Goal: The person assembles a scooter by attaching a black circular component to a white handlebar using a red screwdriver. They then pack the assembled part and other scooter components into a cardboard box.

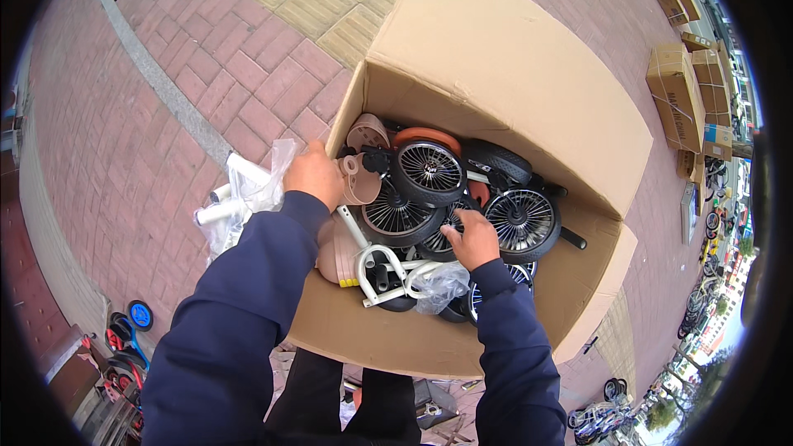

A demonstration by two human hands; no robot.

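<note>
My left hand (315, 175) is closed at the left wall of an open cardboard box (496, 74); what its fingers grip is hidden. White tubes (239, 186) in clear plastic lie against that side, partly behind my left arm. Over the wheels in the box hovers or rests my right hand (472, 239), thumb and forefinger apart, nothing seen between them. Beneath it are black spoked wheels (522, 221), one with an orange fender (425, 139). Nearest me lies a white tubular frame (363, 260), next to a clear plastic bag (444, 287). Beige plastic parts (361, 182) sit by my left hand.
Red brick paving (248, 58) with a yellow strip surrounds the box. Strapped cartons (677, 95) stand at the far right, with bicycles along that side. Small bikes with a blue wheel (140, 315) are at the lower left. Assorted parts (434, 403) lie by my legs.
</note>
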